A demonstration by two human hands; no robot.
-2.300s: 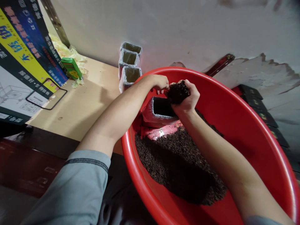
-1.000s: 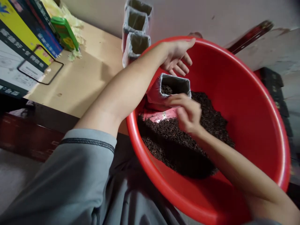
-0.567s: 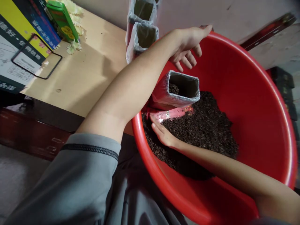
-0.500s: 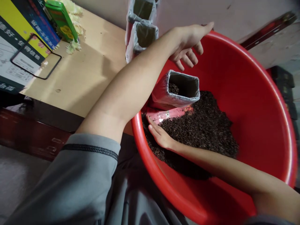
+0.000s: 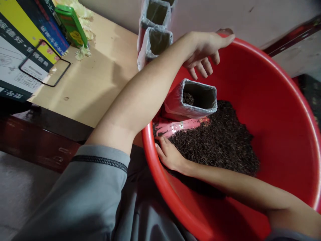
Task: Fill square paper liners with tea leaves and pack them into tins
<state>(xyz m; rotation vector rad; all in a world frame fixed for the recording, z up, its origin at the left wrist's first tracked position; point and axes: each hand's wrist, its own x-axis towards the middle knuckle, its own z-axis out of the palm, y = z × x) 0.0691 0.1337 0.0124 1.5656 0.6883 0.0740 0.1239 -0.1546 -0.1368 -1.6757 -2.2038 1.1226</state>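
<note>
A large red basin (image 5: 253, 53) holds a heap of dark, loose, dry material (image 5: 223, 144) that looks like tea leaves. My left hand (image 5: 204, 55) rests at the basin's far rim, thumb outstretched and fingers loosely bent, nothing between them. Below it, an open-topped, box-shaped plastic bag (image 5: 178, 103) stands tilted in the basin, some of the dark material inside. Beside that bag lies a pink printed packet (image 5: 173, 126), partly covered. My right hand (image 5: 170, 154) is low in the basin against the near left wall, fingers apart, by the edge of the heap.
More open box-shaped bags (image 5: 160, 42) stand behind my left forearm. On the wooden table (image 5: 100, 60) are printed boxes (image 5: 22, 60), a green pack (image 5: 71, 25), pale flower-like pieces (image 5: 82, 53) and a thin black frame (image 5: 54, 83). A pinkish wall rises behind the basin.
My right hand has shifted down along the near left wall, its fingers more spread, uncovering more of the pink packet. My left hand stays at the rim. The view has shifted slightly.
</note>
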